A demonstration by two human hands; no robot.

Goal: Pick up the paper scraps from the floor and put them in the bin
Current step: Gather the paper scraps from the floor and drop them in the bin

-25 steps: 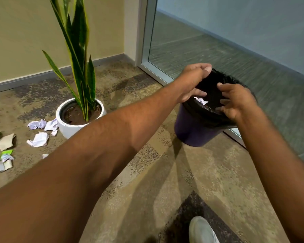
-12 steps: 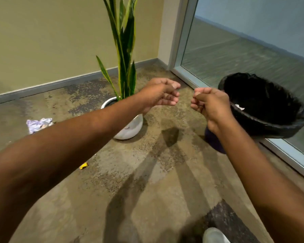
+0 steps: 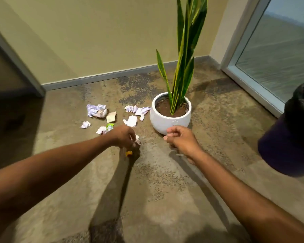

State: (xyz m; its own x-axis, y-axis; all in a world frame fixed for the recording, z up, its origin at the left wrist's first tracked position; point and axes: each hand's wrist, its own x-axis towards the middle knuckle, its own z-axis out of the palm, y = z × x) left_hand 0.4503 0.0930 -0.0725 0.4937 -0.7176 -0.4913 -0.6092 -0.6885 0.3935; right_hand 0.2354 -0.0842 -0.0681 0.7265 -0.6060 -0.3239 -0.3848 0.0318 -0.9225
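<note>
Location: paper scraps (image 3: pixel 131 121) lie scattered on floor (image 3: pixel 165 186), left of plant pot (image 3: pixel 170 122); bin (image 3: pixel 288 148) well apart at right.
Handling: light, soft, crumpled; pinch raised fold.
Left hand (image 3: pixel 124 137) over small scrap (image 3: pixel 137 138), grip not discernible.
Right hand (image 3: pixel 180 140) fisted, nothing visibly held.

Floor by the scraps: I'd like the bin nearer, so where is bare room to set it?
Bare: between pot and bin; also the near floor, this side of the right hand. Crowded: left of the pot, where scraps reach the left hand.
</note>
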